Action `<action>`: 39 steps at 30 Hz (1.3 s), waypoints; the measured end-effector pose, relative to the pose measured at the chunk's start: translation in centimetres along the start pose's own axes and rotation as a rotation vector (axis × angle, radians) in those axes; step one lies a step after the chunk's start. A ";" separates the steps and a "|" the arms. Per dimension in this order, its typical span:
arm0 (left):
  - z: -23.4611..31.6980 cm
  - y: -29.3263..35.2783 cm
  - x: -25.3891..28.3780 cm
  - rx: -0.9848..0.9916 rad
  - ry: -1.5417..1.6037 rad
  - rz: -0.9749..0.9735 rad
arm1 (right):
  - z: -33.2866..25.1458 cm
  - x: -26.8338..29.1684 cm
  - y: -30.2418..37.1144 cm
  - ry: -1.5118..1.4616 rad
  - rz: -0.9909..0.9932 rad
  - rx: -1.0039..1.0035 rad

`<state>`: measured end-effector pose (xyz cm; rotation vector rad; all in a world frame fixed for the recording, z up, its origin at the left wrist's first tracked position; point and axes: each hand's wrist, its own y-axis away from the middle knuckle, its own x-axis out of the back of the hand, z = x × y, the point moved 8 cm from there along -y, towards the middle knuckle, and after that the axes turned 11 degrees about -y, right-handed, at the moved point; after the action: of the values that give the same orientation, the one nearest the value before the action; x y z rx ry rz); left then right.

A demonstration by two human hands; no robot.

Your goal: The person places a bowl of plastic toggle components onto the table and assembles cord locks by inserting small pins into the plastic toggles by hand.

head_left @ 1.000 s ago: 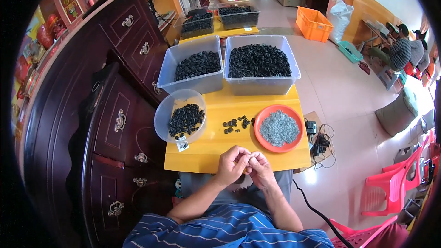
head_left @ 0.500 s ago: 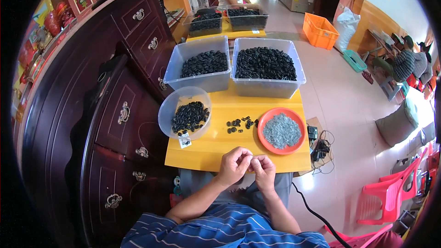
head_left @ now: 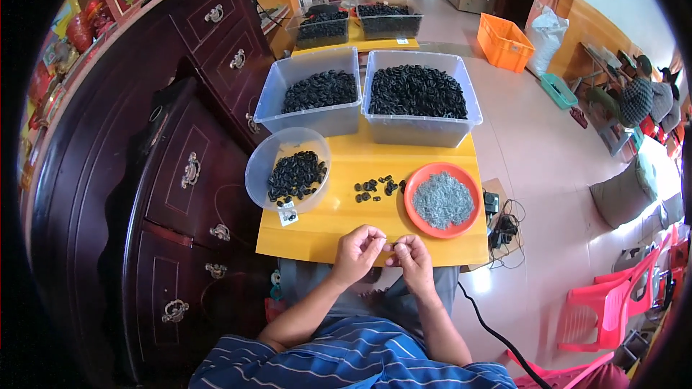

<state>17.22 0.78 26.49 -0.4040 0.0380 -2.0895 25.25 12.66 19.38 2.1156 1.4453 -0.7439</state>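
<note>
My left hand (head_left: 356, 255) and my right hand (head_left: 412, 262) meet just off the table's near edge, both closed in a pinch. A small black piece (head_left: 392, 246) shows at my right fingertips. Whatever sits between my left finger and thumb is too small to make out. Beyond my hands lie several loose black oval pieces (head_left: 370, 186) on the yellow table (head_left: 339, 234). A red-orange plate (head_left: 409, 205) to their right holds a heap of small clear pieces (head_left: 442, 200). On the left stands a round clear tub (head_left: 254, 186) with black pieces (head_left: 297, 176) in it.
Two large clear bins (head_left: 270, 115) (head_left: 422, 130) of black pieces fill the table's far end. A dark wooden cabinet (head_left: 173, 173) borders the left. An orange crate (head_left: 504, 43), pink chairs (head_left: 595, 313) and a black cable (head_left: 497, 331) are on the right. Other people sit farther off.
My hands have drawn slightly apart, the left one moving a little left and away from me. The black piece at my right fingertips now shows. The view has shifted slightly.
</note>
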 end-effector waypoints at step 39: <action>-3.1 0.0 -1.5 -0.014 -0.197 -0.158 | 0.8 2.5 0.1 0.084 0.103 -0.001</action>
<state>17.02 1.61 23.20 -0.6370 -0.0984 -2.1950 25.90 13.82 17.18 2.2262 1.3662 -0.6220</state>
